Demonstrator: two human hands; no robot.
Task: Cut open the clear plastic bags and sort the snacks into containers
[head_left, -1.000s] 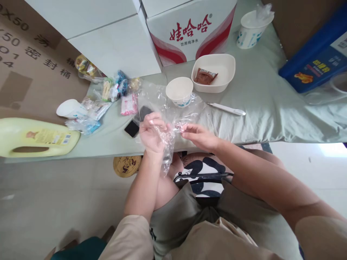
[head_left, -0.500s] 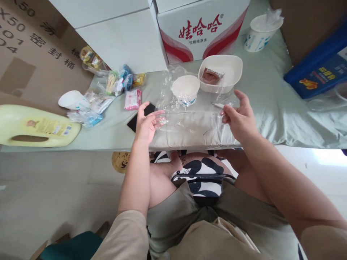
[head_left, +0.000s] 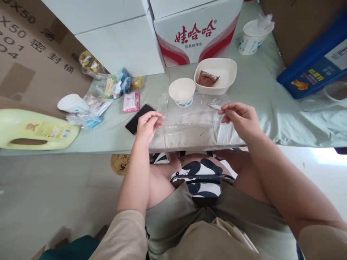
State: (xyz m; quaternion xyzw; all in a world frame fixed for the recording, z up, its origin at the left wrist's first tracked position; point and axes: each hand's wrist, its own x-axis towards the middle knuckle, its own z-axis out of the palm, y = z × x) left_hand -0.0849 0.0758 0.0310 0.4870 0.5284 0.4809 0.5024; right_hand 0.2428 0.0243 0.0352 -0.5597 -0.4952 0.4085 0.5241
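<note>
A sheet of clear plastic film [head_left: 187, 121] lies spread on the cloth between my hands. At its left edge my left hand [head_left: 148, 126] is closed, the fingertips pinched together on the film. My right hand [head_left: 240, 117] is closed on a small white pen-like tool [head_left: 215, 107] with a thin dark tip, which points left over the film. A paper cup [head_left: 182, 92] with a blue pattern stands upright at the film's far side. Beside it sits a white oval bowl [head_left: 230, 74] with a brown packet [head_left: 207, 78] inside.
A black phone [head_left: 135, 121] and a pink packet [head_left: 131, 102] lie left of my left hand. Farther left are small bagged items [head_left: 116, 85], a tipped cup [head_left: 72, 103] and a yellow jug [head_left: 35, 130]. Boxes [head_left: 195, 39] stand behind; a blue container [head_left: 311, 68] is at right.
The film, raised around the cup before, now lies lower and flatter. My left fingers have drawn together from a spread pose, and my right index finger has come down towards the thumb.
</note>
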